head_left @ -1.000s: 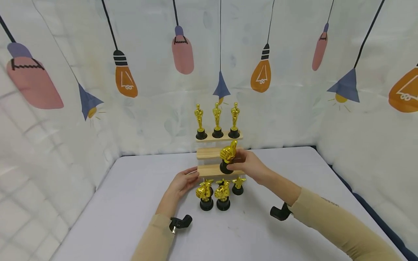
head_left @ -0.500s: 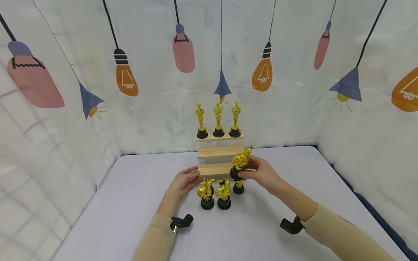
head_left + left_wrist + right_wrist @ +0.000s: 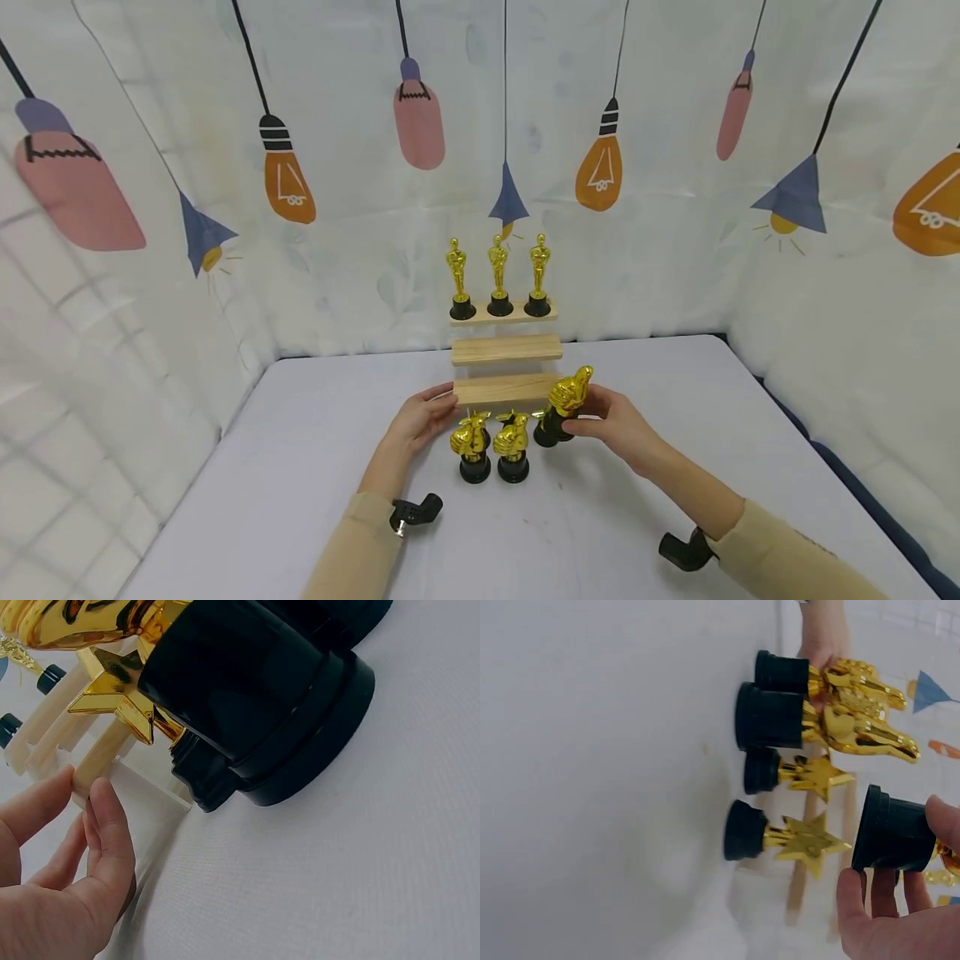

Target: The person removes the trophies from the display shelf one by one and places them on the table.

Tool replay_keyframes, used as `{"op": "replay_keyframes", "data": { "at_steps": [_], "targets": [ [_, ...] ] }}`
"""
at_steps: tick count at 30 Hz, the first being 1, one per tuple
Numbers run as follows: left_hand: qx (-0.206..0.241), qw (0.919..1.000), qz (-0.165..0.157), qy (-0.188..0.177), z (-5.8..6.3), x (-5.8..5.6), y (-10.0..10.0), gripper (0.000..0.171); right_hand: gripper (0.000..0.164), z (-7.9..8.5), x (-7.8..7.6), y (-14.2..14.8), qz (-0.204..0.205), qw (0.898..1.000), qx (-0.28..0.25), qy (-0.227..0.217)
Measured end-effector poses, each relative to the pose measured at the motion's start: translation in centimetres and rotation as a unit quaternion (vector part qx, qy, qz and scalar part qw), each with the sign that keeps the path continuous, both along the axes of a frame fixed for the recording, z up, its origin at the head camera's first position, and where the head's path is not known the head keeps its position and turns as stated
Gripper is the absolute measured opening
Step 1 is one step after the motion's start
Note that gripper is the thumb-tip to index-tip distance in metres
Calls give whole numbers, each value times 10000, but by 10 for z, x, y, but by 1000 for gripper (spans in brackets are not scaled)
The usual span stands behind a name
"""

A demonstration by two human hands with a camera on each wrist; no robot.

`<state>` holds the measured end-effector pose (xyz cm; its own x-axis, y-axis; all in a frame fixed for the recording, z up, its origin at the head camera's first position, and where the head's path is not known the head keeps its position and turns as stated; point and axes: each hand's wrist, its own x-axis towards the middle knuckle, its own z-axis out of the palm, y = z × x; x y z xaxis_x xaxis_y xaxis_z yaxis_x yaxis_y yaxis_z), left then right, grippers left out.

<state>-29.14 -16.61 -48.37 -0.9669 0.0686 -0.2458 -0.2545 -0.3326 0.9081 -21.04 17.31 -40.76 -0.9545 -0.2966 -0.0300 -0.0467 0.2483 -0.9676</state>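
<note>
My right hand [image 3: 618, 427] grips a gold thumbs-up trophy [image 3: 572, 392] by its black base, tilted, to the right of the stand's lowest board. In the right wrist view that black base [image 3: 900, 829] shows between thumb and fingers, raised off the tablecloth. My left hand [image 3: 420, 421] pinches the left end of the lowest wooden board [image 3: 501, 389]; the left wrist view shows thumb and fingertips on the board end [image 3: 101, 761]. Two more thumbs-up trophies [image 3: 471, 439] stand in front of the stand. Star trophies [image 3: 810, 844] stand behind them, partly hidden in the head view.
Three gold figure trophies [image 3: 498, 271] stand on the stand's top board [image 3: 517, 317]. The middle board [image 3: 506, 350] is bare wood. A white cloth covers the table [image 3: 337, 392]. A curtain printed with lamps [image 3: 360, 275] hangs behind it.
My right hand has carried the thumbs-up trophy from in front of the boards to the right and down, beside the right-hand star trophy. My left hand stays at the board end.
</note>
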Motion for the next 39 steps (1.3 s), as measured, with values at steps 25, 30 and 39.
{"op": "replay_keyframes", "data": {
  "at_steps": [25,30,39],
  "targets": [
    [-36,10000,0,-27,0,1,-1,47,50,-54,2,-17,-54,9987,210,-465],
    [10,10000,-31,21,1,1,-1,48,49,-59,3,-22,-54,9989,290,-375],
    [17,10000,-41,6,0,2,-1,49,54,-60,5,-21,-101,9984,412,-367]
  ]
}}
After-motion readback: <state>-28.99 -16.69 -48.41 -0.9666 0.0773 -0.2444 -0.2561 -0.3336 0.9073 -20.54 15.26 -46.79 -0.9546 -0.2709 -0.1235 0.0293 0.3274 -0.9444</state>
